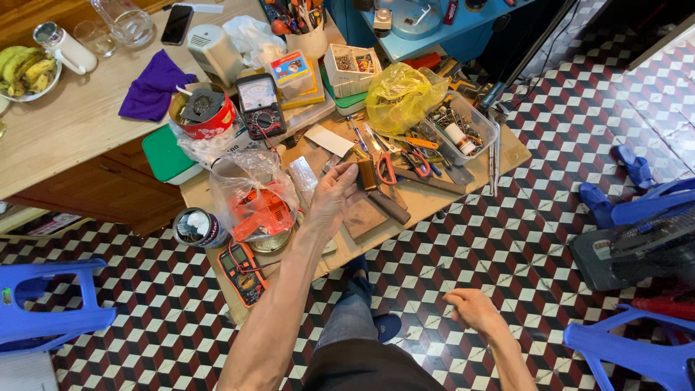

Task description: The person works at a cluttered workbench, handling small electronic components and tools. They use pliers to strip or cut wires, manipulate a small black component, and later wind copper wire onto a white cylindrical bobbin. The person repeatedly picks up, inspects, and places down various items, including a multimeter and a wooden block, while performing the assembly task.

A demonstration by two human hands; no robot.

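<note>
The left hand (334, 194) reaches out over the cluttered wooden table (427, 199), fingers spread and relaxed, gripping nothing; a small brown block (364, 216) lies just right of its palm. Red-handled pliers (386, 168) lie just beyond the fingertips. The right hand (472, 310) hangs well back over the tiled floor (507, 246), loosely curled, empty. A bagged orange tool (259, 210) sits left of the left hand.

Patterned red, black and white tiled floor (507, 239), blue plastic stools (51, 304), a cluttered wooden table (65, 130).
</note>
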